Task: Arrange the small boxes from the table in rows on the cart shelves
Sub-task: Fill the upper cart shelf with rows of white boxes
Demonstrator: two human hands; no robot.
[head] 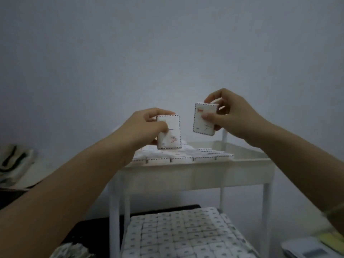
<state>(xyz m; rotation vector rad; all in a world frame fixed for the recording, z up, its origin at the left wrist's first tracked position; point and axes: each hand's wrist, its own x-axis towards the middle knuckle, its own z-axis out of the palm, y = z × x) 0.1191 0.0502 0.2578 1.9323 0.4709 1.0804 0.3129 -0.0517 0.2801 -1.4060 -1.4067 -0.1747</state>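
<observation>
— What's in the cart's top tray?
— Rows of small boxes, filling part of it. The lower tray is packed with a grid of boxes.
— And the hands?
— The left hand grips an upright box just above the rows. The right hand pinches a second box higher up. The print is too blurred to read.

Wall: plain, pale grey-blue, filled the upper view.
Light: was dim, cool, even.
Left edge: pale cloth with dark stripes lay crumpled on a low ledge.
Floor: dark, low in view.
Lower right: pale flat device sat beside yellow sheets, blurred.
</observation>
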